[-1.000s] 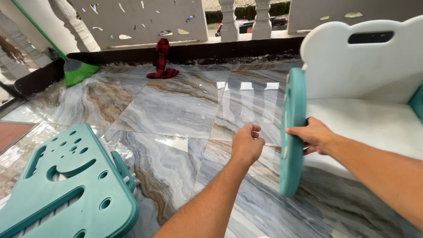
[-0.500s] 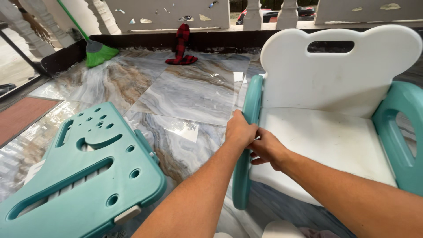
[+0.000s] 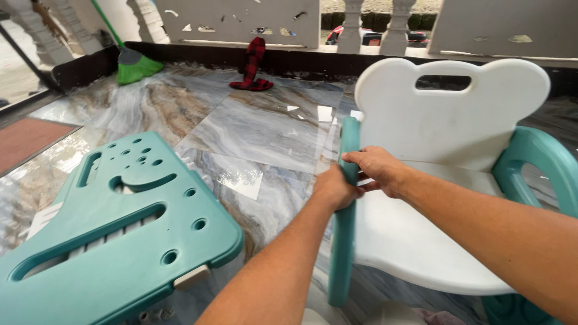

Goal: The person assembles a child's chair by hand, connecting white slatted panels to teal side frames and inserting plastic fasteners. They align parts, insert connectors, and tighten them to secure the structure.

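Both hands close on the teal plastic side panel [image 3: 345, 216] of the white plastic child's chair [image 3: 433, 198]: left hand [image 3: 335, 188] wrapped around its edge, right hand [image 3: 378, 170] gripping just above, touching it. Left of them lies a perforated teal plastic panel [image 3: 114, 235]; beyond, a green broom [image 3: 133, 66] and a red cloth [image 3: 253, 65].

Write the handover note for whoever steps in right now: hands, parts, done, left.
Left hand and right hand: both closed on the teal side panel, upright against the seat's left edge.
White seat with backrest stands on the marble floor; another teal side is on its right.
Teal perforated panel lies loose at left, untouched.
Left: whether the gripped panel is seated cannot be told.
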